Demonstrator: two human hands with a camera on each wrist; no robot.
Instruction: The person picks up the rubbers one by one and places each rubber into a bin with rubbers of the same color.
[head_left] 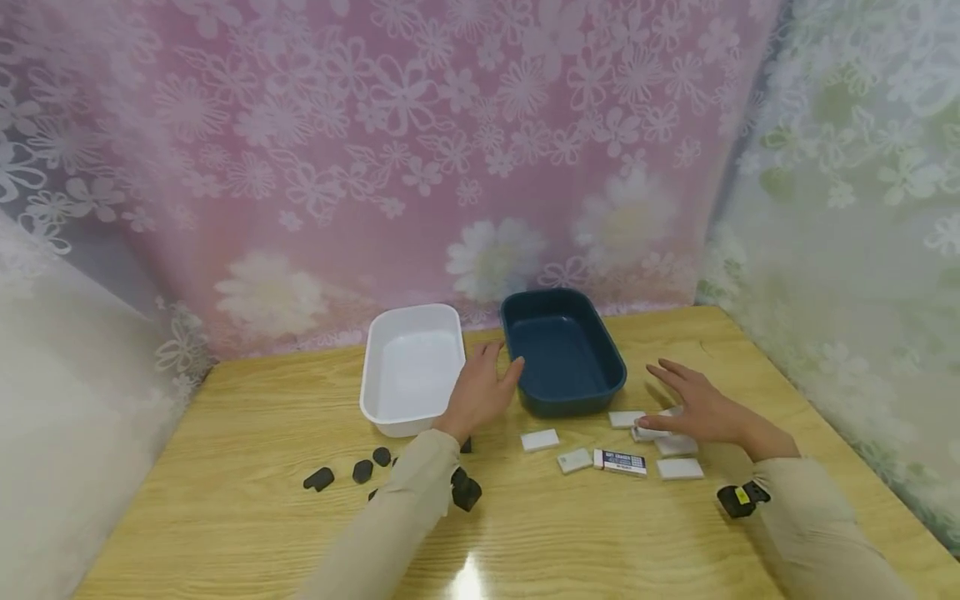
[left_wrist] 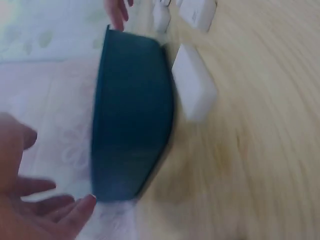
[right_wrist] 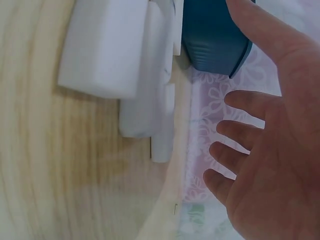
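Observation:
My left hand [head_left: 483, 390] is held over the gap between a white bin [head_left: 414, 375] and a dark blue bin [head_left: 561, 350], its thumb overlapping the blue bin's near left side. In the left wrist view, the fingers of this hand [left_wrist: 47, 205] are loosely spread, and nothing lies in them. To the right of the blue bin, my right hand [head_left: 697, 406] hovers above a cluster of white erasers [head_left: 677, 445]. Its fingers [right_wrist: 232, 134] are extended and apart in the right wrist view, with the palm bare. Both bins hold nothing visible.
An eraser in a printed sleeve [head_left: 620, 462] lies among several white blocks in front of the blue bin. Small black pieces [head_left: 318, 478] are scattered at left, some hidden by the left sleeve [head_left: 405, 500]. Flowered cloth [head_left: 495, 167] hangs behind the wooden table [head_left: 562, 542].

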